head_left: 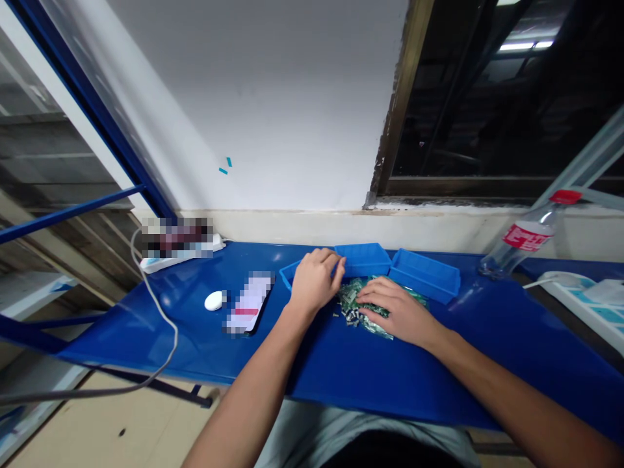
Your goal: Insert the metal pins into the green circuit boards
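My left hand (318, 278) is over a blue bin (288, 273) on the left, its fingers bent down and drawn together. Whatever those fingertips may hold is hidden. My right hand (400, 311) rests on a heap of small silvery metal parts (351, 316) and crinkled clear-green plastic bags (381, 327). Its fingers are stretched out and slightly apart, and I see nothing gripped in them. Behind the heap stand a second blue bin (363, 260) and a third blue bin (425, 275), side by side and tilted to each other.
On the blue table (195, 351) lie a phone (249, 304) and a round white object (213, 301). A power strip (185, 255) with a grey cable (168, 318) is at back left. A clear bottle (526, 240) with a red cap stands right, near a white-and-blue tray (580, 305).
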### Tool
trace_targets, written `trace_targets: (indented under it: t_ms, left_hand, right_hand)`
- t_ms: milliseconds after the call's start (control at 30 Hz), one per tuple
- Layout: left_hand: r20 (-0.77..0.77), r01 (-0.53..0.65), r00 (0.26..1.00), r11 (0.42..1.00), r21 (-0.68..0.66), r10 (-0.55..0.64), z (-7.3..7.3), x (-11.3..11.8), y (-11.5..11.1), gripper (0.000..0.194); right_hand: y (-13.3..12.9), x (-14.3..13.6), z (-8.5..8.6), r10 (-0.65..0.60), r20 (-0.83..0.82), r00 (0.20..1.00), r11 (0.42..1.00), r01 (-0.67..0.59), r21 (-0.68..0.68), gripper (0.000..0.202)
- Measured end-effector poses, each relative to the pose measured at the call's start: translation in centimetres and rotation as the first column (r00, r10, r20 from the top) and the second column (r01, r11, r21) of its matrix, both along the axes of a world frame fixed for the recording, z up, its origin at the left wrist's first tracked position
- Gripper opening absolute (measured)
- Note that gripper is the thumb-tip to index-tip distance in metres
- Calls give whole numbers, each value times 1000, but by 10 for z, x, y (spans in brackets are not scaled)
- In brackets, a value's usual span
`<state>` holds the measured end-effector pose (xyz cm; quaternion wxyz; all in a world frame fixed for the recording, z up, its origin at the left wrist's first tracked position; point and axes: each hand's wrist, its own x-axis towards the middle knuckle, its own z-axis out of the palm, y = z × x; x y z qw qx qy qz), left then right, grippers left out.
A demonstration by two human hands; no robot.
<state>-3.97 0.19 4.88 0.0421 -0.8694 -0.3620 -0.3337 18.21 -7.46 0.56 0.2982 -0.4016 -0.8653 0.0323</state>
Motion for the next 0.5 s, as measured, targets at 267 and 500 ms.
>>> trace_targets:
  t_ms: [267, 500]
  left_hand:
    - [-16, 354, 935, 935, -35, -354, -14, 21, -13, 31]
    - [101, 383, 922, 920, -81, -374, -20, 25, -12, 30]
  right_hand:
    - [1, -7, -3, -56, 23, 998, 997, 55, 52, 36]
    - [7, -6, -7, -77, 71, 995, 991, 68, 115, 20]
